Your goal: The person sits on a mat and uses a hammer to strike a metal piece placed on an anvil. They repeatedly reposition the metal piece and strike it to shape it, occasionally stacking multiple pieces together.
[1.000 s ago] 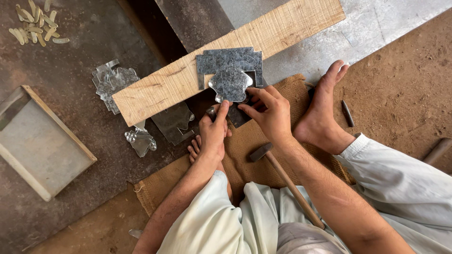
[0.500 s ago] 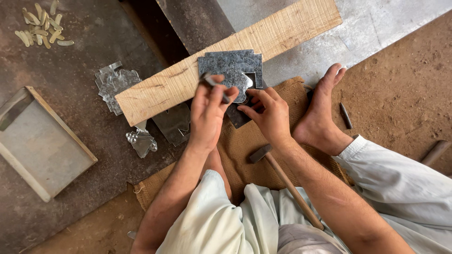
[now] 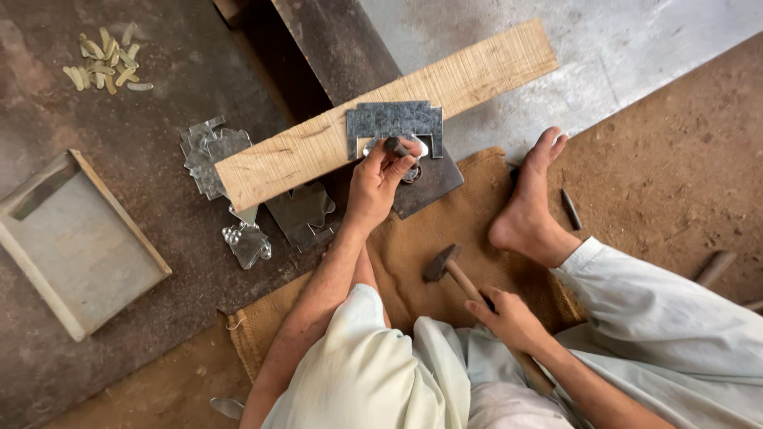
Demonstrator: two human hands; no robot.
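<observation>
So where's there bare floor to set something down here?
Bare patches: dark floor between the tray and the pale pods, and grey slab beyond the plank. Crowded around the left hand, metal plate and hammer.

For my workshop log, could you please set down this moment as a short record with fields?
setting: person seated on burlap mat, floor level
left hand: holds a small punch tool upright on the cut sheet-metal piece
right hand: grips the wooden handle of a hammer, head low over the mat
support: metal piece lies on a wooden plank, above a dark steel plate
right foot: bare, on the mat beside a chisel
nearby: more cut metal blanks, wooden tray, pile of small pale pieces
</observation>
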